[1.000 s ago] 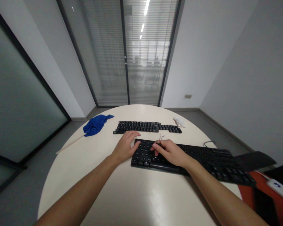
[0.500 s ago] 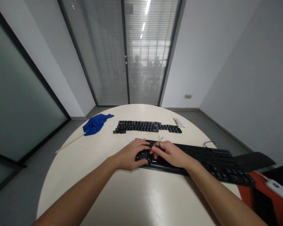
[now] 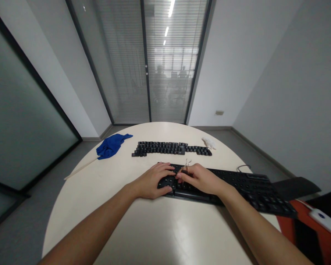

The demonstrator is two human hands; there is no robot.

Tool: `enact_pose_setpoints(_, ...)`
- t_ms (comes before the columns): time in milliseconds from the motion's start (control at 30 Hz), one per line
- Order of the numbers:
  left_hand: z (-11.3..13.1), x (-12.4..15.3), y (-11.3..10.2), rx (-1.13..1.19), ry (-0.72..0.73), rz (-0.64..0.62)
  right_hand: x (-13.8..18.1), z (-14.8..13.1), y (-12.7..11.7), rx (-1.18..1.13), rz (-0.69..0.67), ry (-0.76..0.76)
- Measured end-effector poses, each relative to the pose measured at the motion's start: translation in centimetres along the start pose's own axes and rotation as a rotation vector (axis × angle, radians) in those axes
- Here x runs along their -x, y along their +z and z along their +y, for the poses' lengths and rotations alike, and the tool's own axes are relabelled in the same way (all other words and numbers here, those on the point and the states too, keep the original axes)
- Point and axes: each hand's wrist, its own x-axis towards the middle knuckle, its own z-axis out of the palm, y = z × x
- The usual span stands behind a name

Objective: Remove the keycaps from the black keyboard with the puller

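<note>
The black plastic keyboard (image 3: 237, 184) lies flat at the table's (image 3: 143, 228) centre, running off toward 3 o'clock; its key legends are too small to read. The left hand (image 3: 154, 180) rests loose and spread on its left end. The right hand (image 3: 202, 178) pinches a thin wire tool (image 3: 187, 162) over the keys. At 12 o'clock lie rows of loose black keycaps (image 3: 169, 148), at 11 a crumpled blue cloth (image 3: 110, 145), at 1 a white wad (image 3: 209, 142).

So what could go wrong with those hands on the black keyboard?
The thin wire tool pinched in the right hand might slip and scratch the keyboard or flick a key away. The left hand rests on the keys, so it may press some down. The loose keycaps lined up behind could get knocked out of order.
</note>
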Motion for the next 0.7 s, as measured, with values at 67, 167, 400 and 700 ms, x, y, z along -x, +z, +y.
enact_pose_setpoints(67,0.0,0.0,0.0,0.002,0.000,0.002,-0.1,0.0,0.1,-0.027,-0.004,0.019)
enact_pose_setpoints(167,-0.1,0.1,0.2,-0.006,0.001,-0.001,-0.1,0.3,0.2,-0.114,-0.022,0.074)
enact_pose_setpoints(400,-0.3,0.1,0.4,0.013,-0.004,0.024,-0.6,1.6,0.4,-0.400,-0.006,0.155)
enact_pose_setpoints(700,0.4,-1.1,1.4,0.131,-0.238,0.295,-1.5,1.2,1.5,-0.564,0.184,0.139)
